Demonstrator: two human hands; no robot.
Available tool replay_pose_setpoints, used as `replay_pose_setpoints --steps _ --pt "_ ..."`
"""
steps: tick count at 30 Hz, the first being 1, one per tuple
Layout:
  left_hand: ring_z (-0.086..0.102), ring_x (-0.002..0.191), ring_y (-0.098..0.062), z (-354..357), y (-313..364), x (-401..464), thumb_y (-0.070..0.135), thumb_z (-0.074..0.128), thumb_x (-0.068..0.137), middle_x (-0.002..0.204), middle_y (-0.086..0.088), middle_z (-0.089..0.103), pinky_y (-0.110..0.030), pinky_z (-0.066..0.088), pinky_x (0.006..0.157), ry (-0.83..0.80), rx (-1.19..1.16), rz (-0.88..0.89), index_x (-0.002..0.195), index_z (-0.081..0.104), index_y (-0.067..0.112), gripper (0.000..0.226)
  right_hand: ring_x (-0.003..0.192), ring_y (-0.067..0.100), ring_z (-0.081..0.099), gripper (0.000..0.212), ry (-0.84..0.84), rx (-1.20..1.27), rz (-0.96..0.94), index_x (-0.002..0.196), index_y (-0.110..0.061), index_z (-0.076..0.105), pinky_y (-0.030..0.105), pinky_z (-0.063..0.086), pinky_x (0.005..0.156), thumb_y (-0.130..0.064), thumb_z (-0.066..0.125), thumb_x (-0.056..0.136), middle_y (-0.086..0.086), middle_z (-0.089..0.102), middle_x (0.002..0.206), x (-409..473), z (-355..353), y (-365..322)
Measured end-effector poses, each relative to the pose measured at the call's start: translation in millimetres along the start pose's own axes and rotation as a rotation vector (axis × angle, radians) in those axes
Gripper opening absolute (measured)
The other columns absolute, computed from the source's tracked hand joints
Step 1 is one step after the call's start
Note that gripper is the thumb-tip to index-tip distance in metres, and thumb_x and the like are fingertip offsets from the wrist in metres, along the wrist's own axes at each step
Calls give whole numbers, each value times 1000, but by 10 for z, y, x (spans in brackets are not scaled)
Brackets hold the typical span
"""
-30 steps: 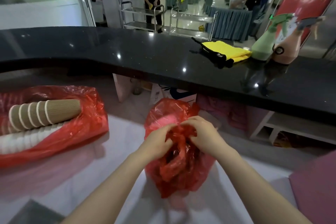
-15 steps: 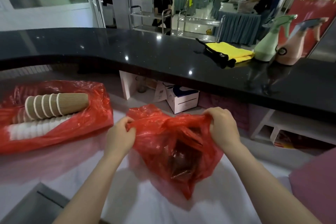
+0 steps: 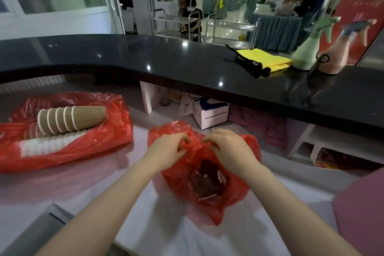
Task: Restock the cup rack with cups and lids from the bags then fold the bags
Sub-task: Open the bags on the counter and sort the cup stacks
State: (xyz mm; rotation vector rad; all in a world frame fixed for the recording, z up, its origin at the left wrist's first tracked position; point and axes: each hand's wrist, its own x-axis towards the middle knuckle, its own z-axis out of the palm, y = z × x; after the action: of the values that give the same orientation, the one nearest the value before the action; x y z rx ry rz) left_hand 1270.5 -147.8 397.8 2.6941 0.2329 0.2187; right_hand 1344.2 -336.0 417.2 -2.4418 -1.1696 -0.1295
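Left hand (image 3: pixel 166 150) and right hand (image 3: pixel 229 148) close together, fingers curled pinching top edge of small red bag (image 3: pixel 234 189) on white counter (image 3: pixel 104 185), dark contents unclear, second red bag (image 3: pixel 112 131) well left holding brown cups (image 3: pixel 72 117) and white stack (image 3: pixel 45 145)

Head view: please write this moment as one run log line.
left hand grips bag | right hand grips bag | cups in other bag

A translucent red bag (image 3: pixel 226 197) near the front edge of the white bench (image 3: pixel 108 183) shows something dark inside. Toward the left edge, a second red bag (image 3: pixel 116 131) holds ribbed brown cups (image 3: pixel 72 117) with white rims over plain white cups (image 3: pixel 47 144). On the speckled black counter (image 3: pixel 145 58) lie a yellow cloth (image 3: pixel 264 58), a pale green spray bottle (image 3: pixel 307 52) and a pink one (image 3: pixel 336 56).
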Motion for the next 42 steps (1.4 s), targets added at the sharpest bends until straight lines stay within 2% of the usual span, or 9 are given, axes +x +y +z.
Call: replay_pose_setpoints --steps 8,15,20,23,25,28,33,38,42 --pt "61 91 -32 -227 -397 -106 20 53 84 104 -8 68 -34 42 69 303 -14 -385 118 55 21 35 91 21 45 42 137 -101 268 125 -19 60 30 39 72 -6 56 85 -3 39 93 -279 -89 413" --pt "42 119 4 -193 -2 -329 23 69 80 139 21 37 -18 35 99 117 -372 136 142 22 50 83 88 5 50 41 168 326 126 106 -19 59 15 36 76 -9 52 66 -11 56 98 -290 -174 66" --pt "62 99 -12 -138 28 -352 9 68 81 106 10 63 -36 51 86 311 -449 20 98 42 32 38 70 0 59 32 138 389 89 75 -38 58 15 42 60 -8 60 84 -15 62 71 -369 -193 -18" --pt "61 78 -17 -219 -17 -389 -4 47 78 72 10 56 -35 44 66 419 -393 42 71 40 30 35 62 0 55 11 6 193 121 90 -34 65 14 34 54 -26 57 92 -18 55 60 -492 -176 58" --pt "63 102 -22 -287 -51 -386 -8 40 70 86 3 66 -30 45 84 366 -360 87 62 53 32 42 76 2 60 19 -112 14 150 104 -34 67 20 40 64 -37 51 95 -19 64 76 -554 -142 72" --pt "52 121 -24 -356 -85 -365 -18 43 76 129 -11 58 -17 29 101 284 -272 43 82 77 16 49 104 22 61 38 -256 -199 302 109 -33 65 37 46 86 -53 34 97 -7 69 109 -595 -46 40" --pt "50 121 -30 -455 -220 -442 -3 52 81 141 -13 44 -36 38 102 250 -123 -94 132 56 13 54 99 31 61 65 -172 -449 593 96 -15 67 45 40 89 -65 24 94 8 66 107 -631 106 -1" --pt "40 129 -43 -605 -517 -543 19 57 82 151 -23 24 -42 39 98 75 -46 -353 152 15 17 82 107 27 56 50 -227 -541 653 107 -18 64 43 39 90 -61 46 90 4 60 115 -744 102 -133" --pt "55 115 -41 -685 -552 -730 30 66 78 155 -19 15 -32 44 81 -114 12 -298 151 -1 39 100 96 30 54 21 161 -439 357 99 -17 63 41 46 77 -32 64 84 4 58 99 -698 127 -469"
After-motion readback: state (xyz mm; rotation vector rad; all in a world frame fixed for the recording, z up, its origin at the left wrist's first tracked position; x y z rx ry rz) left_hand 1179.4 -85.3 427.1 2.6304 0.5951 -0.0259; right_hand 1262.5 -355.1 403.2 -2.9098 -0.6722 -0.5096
